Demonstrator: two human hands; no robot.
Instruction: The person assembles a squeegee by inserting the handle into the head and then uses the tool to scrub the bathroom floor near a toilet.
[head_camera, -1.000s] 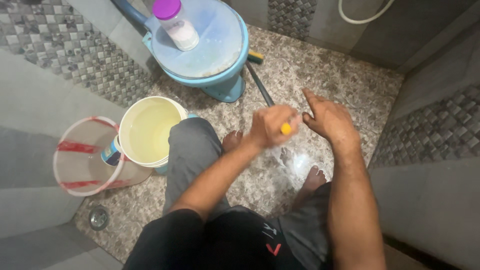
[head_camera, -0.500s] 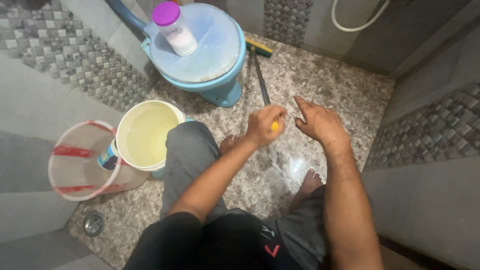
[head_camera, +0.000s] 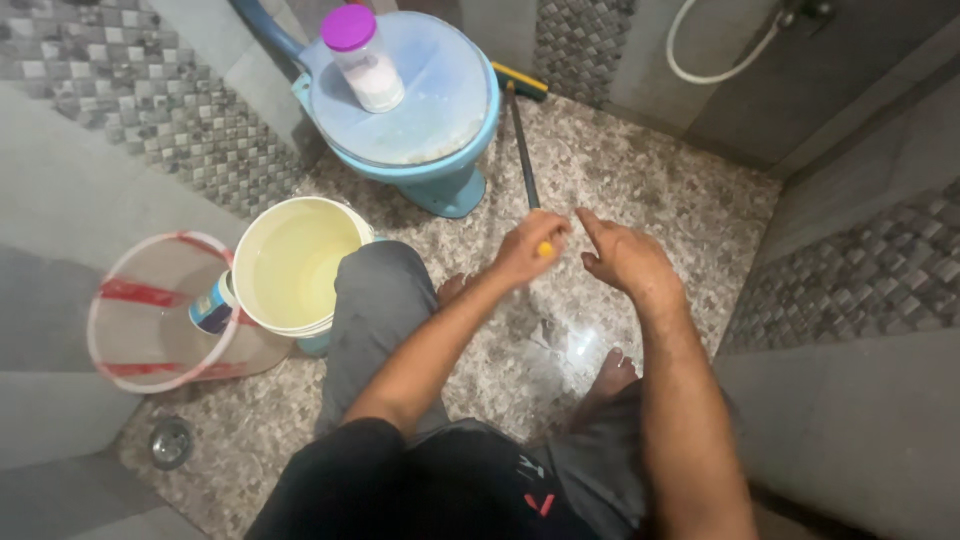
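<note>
**Long-handled brush held low beside the blue toilet**

The dark long-handled floor brush with a yellow end (head_camera: 524, 150) lies slanted on the speckled stone floor (head_camera: 640, 180), its head just right of the blue toilet (head_camera: 420, 100). The left hand (head_camera: 527, 250) has its grip clenched on the yellow end; the right hand (head_camera: 620, 255) hovers beside it — fingers released, holding nothing. On the toilet lid stands a purple-capped clear plastic jar (head_camera: 363, 55). Left of the toilet — a cream plastic bucket (head_camera: 295, 262) touching a translucent red-striped bin (head_camera: 160, 310).

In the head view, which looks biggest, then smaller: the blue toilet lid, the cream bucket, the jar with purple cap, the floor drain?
1. Blue toilet lid
2. Cream bucket, somewhat smaller, though nearer the camera
3. Jar with purple cap
4. Floor drain
</note>
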